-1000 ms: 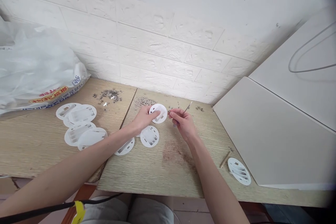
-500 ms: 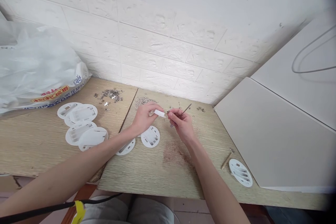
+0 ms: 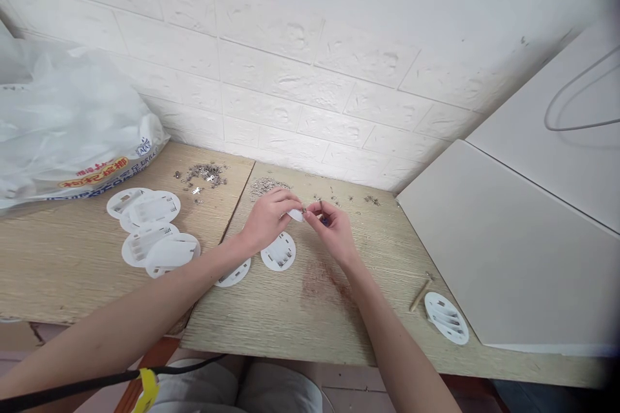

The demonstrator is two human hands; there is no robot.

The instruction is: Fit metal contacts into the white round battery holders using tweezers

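My left hand (image 3: 268, 218) grips a white plastic piece (image 3: 295, 214) by its edge, tilted above the table. Close against that piece's right side, my right hand (image 3: 330, 226) has its thumb and fingers pinched round a thin dark tool (image 3: 321, 208), and a small metal bit shows at its fingertips. Just below my left hand lies a white round part (image 3: 278, 251) with slots. Another round part (image 3: 234, 272) is partly hidden by my left forearm.
Overlapping white discs (image 3: 159, 251) lie at the left, near a large plastic bag (image 3: 72, 122). Small metal pieces (image 3: 208, 174) are heaped towards the wall. At the right are a wooden stick (image 3: 420, 294), a slotted disc (image 3: 446, 317) and a pale panel (image 3: 508, 258).
My right hand has come closer to my left, and its fingertips are at the white piece. The tool points more upright, and the white piece has turned, showing more of its rounded face.
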